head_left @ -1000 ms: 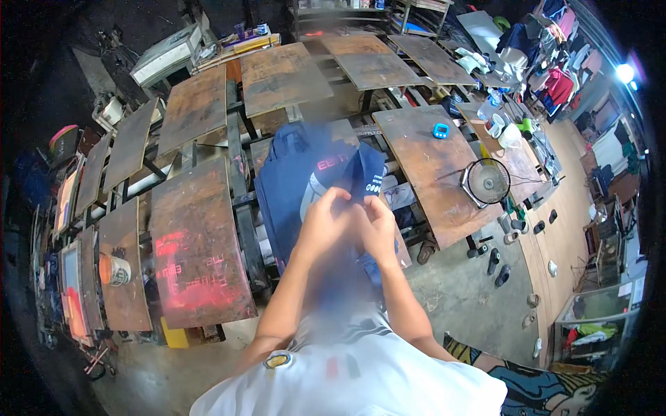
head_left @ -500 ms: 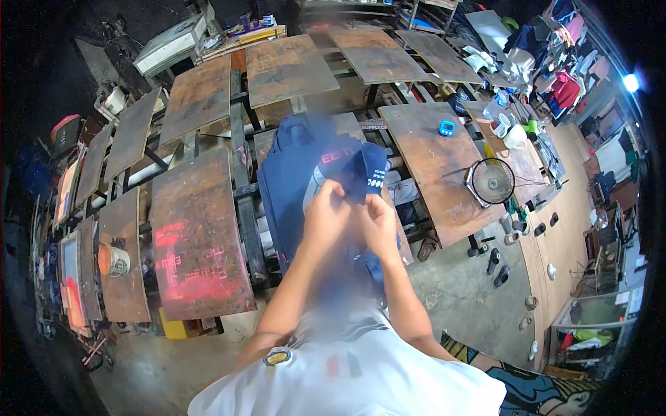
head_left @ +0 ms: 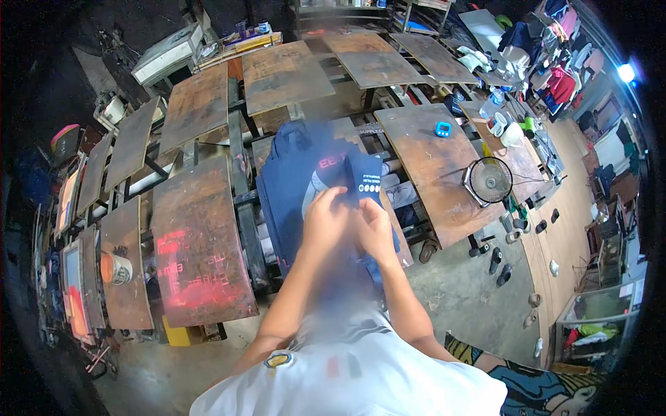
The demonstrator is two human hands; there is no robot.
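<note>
A stack of navy blue cloth pieces (head_left: 281, 191), which look like bags with strap loops at the far end, lies on a board in front of me. The top piece carries pale and red print. Part of the navy cloth (head_left: 365, 168) is raised and folded over, showing white print with round marks. My left hand (head_left: 324, 220) is closed, its fingertips pinching at the cloth left of the fold. Close beside it, my right hand (head_left: 377, 227) pinches the lower edge of the folded part. A blurred band between the hands hides some of the cloth.
Brown boards (head_left: 201, 243) stand in rows on dark rails, with gaps between. To the right, a round fan (head_left: 489, 182) and a blue timer (head_left: 443, 130) sit on a board. A paint-stained bucket (head_left: 116, 268) stands at left. Several shoes (head_left: 502, 274) lie on the floor.
The folded cloth has swung slightly left and lower, showing more of its white print. Both hands stay close together, with the right hand slightly lower. The view has shifted a little.
</note>
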